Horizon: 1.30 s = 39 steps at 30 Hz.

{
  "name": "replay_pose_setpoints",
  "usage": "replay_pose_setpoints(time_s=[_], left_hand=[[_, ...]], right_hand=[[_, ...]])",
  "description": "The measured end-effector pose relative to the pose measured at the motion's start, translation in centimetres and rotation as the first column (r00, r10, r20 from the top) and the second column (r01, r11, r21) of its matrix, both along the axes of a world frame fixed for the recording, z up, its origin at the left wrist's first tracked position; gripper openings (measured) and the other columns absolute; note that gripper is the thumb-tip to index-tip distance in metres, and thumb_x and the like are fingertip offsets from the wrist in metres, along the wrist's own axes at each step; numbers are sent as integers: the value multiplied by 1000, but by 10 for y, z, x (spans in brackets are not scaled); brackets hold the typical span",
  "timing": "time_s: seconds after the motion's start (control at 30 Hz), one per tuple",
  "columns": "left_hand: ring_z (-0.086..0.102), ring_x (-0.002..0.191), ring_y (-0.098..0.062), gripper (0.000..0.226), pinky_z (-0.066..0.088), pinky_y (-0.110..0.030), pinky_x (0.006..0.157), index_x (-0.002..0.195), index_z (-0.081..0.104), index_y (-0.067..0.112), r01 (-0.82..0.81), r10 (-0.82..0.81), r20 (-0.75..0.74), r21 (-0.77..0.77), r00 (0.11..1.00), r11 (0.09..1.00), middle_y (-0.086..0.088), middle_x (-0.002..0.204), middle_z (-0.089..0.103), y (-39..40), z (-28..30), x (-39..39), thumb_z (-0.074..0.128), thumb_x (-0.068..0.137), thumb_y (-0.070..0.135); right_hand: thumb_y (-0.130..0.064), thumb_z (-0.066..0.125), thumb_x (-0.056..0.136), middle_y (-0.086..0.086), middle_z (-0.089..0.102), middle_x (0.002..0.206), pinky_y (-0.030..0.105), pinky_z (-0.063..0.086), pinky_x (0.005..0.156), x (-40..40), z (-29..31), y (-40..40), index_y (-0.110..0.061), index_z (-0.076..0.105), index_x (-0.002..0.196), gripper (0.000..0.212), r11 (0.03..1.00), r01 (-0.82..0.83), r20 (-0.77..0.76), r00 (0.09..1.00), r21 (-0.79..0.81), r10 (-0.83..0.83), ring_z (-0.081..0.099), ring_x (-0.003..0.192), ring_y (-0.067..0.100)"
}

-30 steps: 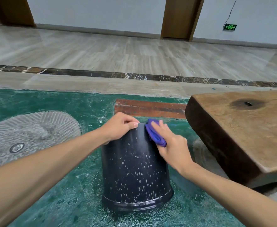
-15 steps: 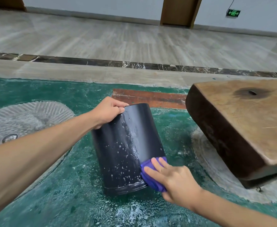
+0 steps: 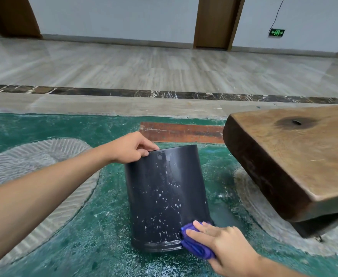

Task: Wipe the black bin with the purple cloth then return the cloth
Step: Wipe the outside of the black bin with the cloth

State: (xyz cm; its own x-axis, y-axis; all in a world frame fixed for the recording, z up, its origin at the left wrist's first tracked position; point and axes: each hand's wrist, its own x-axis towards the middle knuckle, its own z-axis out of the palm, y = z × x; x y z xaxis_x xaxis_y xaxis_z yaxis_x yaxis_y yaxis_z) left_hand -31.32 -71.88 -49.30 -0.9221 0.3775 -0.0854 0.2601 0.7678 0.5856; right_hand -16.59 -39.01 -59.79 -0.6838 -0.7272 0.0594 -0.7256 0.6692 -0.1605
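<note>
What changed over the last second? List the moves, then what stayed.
The right hand swept the cloth from the top edge of the bin down its right side to the bottom rim, leaving a cleaner strip. The bin tipped, then sat nearly upright again. The left hand kept its grip on the top edge; white specks remain on the front.

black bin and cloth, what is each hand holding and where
Left hand grips the black bin at its far upper edge; right hand presses the purple cloth low on its side.

Head view, downward (close, wide-angle)
</note>
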Motion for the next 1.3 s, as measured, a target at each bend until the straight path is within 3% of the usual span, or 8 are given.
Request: replay_pose_setpoints(time_s=[0.1, 0.2, 0.3, 0.53, 0.67, 0.87, 1.03, 1.3], left_hand=[[57, 97, 24, 36, 43, -3, 86, 111, 75, 31, -16, 16, 0, 27, 1000, 1000, 46, 89, 63, 0, -1, 1, 60, 91, 5], [60, 98, 20, 33, 43, 1, 83, 107, 76, 31, -42, 39, 32, 98, 999, 994, 39, 91, 68, 3, -4, 2, 62, 91, 6], [62, 99, 17, 31, 43, -1, 83, 105, 78, 28, -83, 75, 54, 158, 996, 984, 36, 91, 69, 8, -6, -1, 62, 91, 5], [52, 112, -4, 34, 29, 11, 73, 118, 72, 13, -131, 118, 73, 203, 990, 970, 4, 112, 66, 17, -11, -12, 59, 91, -3], [55, 108, -7, 34, 34, 6, 78, 120, 71, 9, -177, 152, 118, 243, 981, 954, 0, 112, 68, 13, -15, -16, 58, 91, -5], [55, 112, -2, 37, 35, 6, 79, 119, 71, 13, -285, 244, 169, 290, 955, 914, 12, 112, 66, -5, -27, -21, 59, 89, -6], [61, 107, -2, 39, 40, -2, 82, 115, 74, 18, -331, 275, 204, 328, 939, 885, 10, 114, 71, -10, -30, -23, 58, 89, -6], [61, 113, -4, 35, 42, -24, 107, 116, 75, 23, -258, 237, 117, 227, 965, 939, 8, 118, 72, 0, -20, -15, 59, 91, 3]], right_hand=[[-27, 62, 76, -17, 76, 111, 25, 61, 62, -18, 18, -10, -43, 62, 128, 55, 921, 167, 66, 986, -353, -154, 73, 77, -1], [-18, 66, 79, -17, 68, 128, 24, 56, 91, -59, 50, -24, -38, 58, 135, 60, 754, 309, 44, 936, -580, -350, 67, 108, -1], [-15, 68, 87, -14, 74, 118, 34, 57, 87, -96, 75, -43, -37, 60, 134, 52, 684, 397, 91, 895, -613, -438, 71, 105, 12], [-6, 64, 82, 11, 59, 142, 53, 57, 82, -103, 72, -91, -23, 62, 130, 51, 882, 279, -44, 947, -380, -318, 59, 123, 39], [-11, 64, 79, 3, 48, 137, 41, 56, 74, -88, 55, -96, -25, 51, 130, 54, 986, 153, -213, 963, -65, -164, 49, 124, 30], [-16, 71, 76, 11, 42, 152, 47, 51, 102, -55, 26, -72, -21, 45, 142, 70, 982, 20, -103, 995, 185, -1, 43, 136, 34], [-30, 90, 43, 9, 69, 124, 33, 63, 73, -32, 13, -49, -23, 68, 119, 80, 977, -43, -66, 996, 210, 58, 69, 108, 28], [-45, 84, 34, -2, 74, 116, 21, 60, 62, -14, 2, -30, -35, 70, 112, 79, 958, -137, 30, 990, 253, 134, 73, 97, 15]])
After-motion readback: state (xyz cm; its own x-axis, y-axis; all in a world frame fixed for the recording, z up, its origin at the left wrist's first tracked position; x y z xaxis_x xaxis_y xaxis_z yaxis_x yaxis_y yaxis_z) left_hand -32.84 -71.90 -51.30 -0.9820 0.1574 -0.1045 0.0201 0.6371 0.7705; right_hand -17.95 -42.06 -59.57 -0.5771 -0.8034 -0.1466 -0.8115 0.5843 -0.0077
